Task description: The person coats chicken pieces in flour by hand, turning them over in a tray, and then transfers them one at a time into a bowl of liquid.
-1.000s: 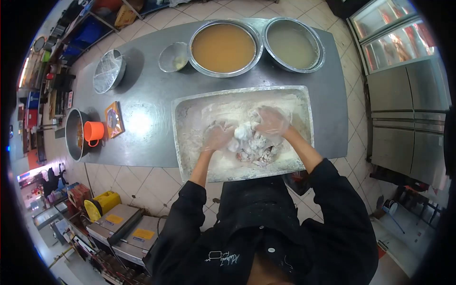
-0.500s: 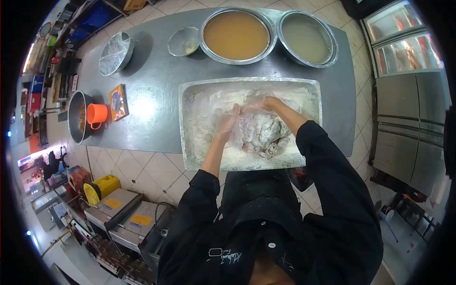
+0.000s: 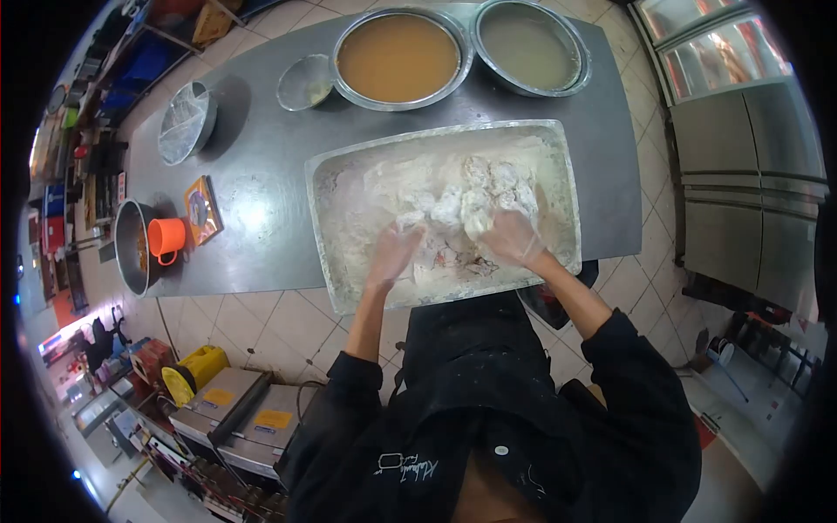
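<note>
A large rectangular metal tray [image 3: 323, 253] holds white flour and several flour-coated pieces [image 3: 475, 187] heaped at its middle and right. My left hand [image 3: 398, 249], in a clear plastic glove, is over the flour at the left side of the heap, blurred by motion. My right hand [image 3: 513, 237], gloved too, is at the near right of the heap with its fingers against the coated pieces. Blur hides how the fingers of both hands are set. A few pieces with reddish spots lie between the hands.
Behind the tray stand a basin of orange liquid [image 3: 398, 59], a basin of cloudy liquid [image 3: 530, 48] and a small bowl [image 3: 304, 83]. To the left are a plastic-covered bowl [image 3: 187, 124], an orange mug [image 3: 166, 237], a metal bowl [image 3: 131, 253] and a flat box [image 3: 203, 211].
My right hand has come back from the tray's far side to the near right, and my hands are wider apart. The coated pieces are now spread farther back. The whole view has shifted and tilted.
</note>
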{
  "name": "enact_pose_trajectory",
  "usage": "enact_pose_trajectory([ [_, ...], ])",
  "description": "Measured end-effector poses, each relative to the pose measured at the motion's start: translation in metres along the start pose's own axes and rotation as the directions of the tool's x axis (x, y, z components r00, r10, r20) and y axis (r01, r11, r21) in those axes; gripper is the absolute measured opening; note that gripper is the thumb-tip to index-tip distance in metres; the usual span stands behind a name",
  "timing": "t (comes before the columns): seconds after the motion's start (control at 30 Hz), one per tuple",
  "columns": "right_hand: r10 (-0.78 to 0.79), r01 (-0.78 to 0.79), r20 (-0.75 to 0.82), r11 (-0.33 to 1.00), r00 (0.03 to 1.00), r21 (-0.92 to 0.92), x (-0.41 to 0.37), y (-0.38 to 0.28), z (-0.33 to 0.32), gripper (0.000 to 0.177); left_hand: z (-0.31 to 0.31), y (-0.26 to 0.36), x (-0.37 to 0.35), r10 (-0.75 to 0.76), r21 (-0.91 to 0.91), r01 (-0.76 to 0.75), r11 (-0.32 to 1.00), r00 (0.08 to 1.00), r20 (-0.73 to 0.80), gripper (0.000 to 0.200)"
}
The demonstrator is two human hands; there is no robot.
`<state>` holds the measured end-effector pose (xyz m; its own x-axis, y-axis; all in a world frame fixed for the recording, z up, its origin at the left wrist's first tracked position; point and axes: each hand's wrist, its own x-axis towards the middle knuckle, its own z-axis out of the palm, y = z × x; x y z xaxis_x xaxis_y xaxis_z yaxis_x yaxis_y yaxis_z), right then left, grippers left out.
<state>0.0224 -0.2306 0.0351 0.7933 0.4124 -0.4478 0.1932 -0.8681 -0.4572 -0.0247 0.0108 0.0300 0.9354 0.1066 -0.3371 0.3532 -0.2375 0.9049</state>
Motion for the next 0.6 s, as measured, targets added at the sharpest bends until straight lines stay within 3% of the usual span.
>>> enact_pose_trajectory([
  [0.03,-0.102,0.102,-0.018,0.995,0.995,-0.008,-0.009,0.007,0.004,0.056,-0.009,0.004,0.001,-0.111,0.160,0.099,0.982,0.991,0.069,0.055],
  [0.07,-0.098,0.098,-0.022,0.995,0.995,-0.006,-0.019,0.012,0.004,0.056,-0.015,0.006,0.001,-0.230,0.322,0.183,0.929,0.966,0.115,0.057],
  [0.1,-0.012,0.011,-0.051,1.000,0.999,-0.011,-0.028,0.012,-0.003,0.055,-0.016,0.004,0.001,-0.228,0.325,0.179,0.929,0.967,0.117,0.057],
  [0.17,0.073,-0.075,-0.083,0.997,0.994,-0.012,-0.035,0.020,-0.010,0.054,-0.014,-0.010,0.002,-0.328,0.635,0.256,0.729,0.945,-0.004,0.063],
  [0.2,0.193,-0.197,-0.042,0.974,0.980,-0.113,-0.033,0.027,-0.014,0.057,-0.009,-0.028,0.004,-0.325,0.637,0.252,0.728,0.946,-0.003,0.063],
  [0.23,0.314,-0.309,-0.014,0.926,0.949,-0.216,-0.032,0.035,-0.017,0.061,-0.003,-0.054,0.007,-0.324,0.575,0.247,0.780,0.946,0.032,0.068],
  [0.27,0.315,-0.310,-0.014,0.926,0.949,-0.214,-0.025,0.053,-0.007,0.061,0.002,-0.071,0.008,-0.322,0.508,0.246,0.826,0.944,0.067,0.073],
  [0.3,0.311,-0.283,0.131,0.939,0.941,-0.196,-0.013,0.076,0.015,0.062,0.004,-0.075,0.010,-0.322,0.510,0.244,0.825,0.944,0.068,0.073],
  [0.37,0.302,-0.261,0.268,0.949,0.915,-0.178,-0.008,0.075,0.015,0.063,0.012,-0.080,0.018,-0.423,0.238,0.369,0.898,0.872,0.245,0.079],
  [0.4,0.323,-0.339,0.247,0.941,0.914,0.023,-0.014,0.044,-0.006,0.057,0.017,-0.084,0.021,-0.444,0.147,0.420,0.896,0.841,0.308,0.082],
  [0.43,0.345,-0.394,0.228,0.892,0.910,0.222,-0.015,0.028,-0.018,0.051,0.023,-0.088,0.023,-0.398,-0.142,0.476,0.868,0.837,0.375,0.081],
  [0.47,0.342,-0.390,0.229,0.895,0.911,0.217,-0.011,0.035,-0.014,0.051,0.029,-0.094,0.024,-0.335,-0.414,0.510,0.754,0.841,0.426,0.082],
  [0.53,0.226,-0.407,0.347,0.641,0.910,0.650,-0.004,0.056,0.014,0.045,0.036,-0.065,0.024,-0.402,-0.449,0.570,0.688,0.815,0.417,0.081],
  [0.57,0.226,-0.408,0.348,0.643,0.910,0.648,0.001,0.065,0.025,0.045,0.040,-0.047,0.027,-0.459,-0.481,0.617,0.623,0.786,0.414,0.081],
  [0.6,0.093,-0.286,0.310,0.686,0.946,0.669,0.006,0.074,0.034,0.043,0.044,-0.033,0.029,-0.457,-0.484,0.615,0.622,0.787,0.414,0.081],
])
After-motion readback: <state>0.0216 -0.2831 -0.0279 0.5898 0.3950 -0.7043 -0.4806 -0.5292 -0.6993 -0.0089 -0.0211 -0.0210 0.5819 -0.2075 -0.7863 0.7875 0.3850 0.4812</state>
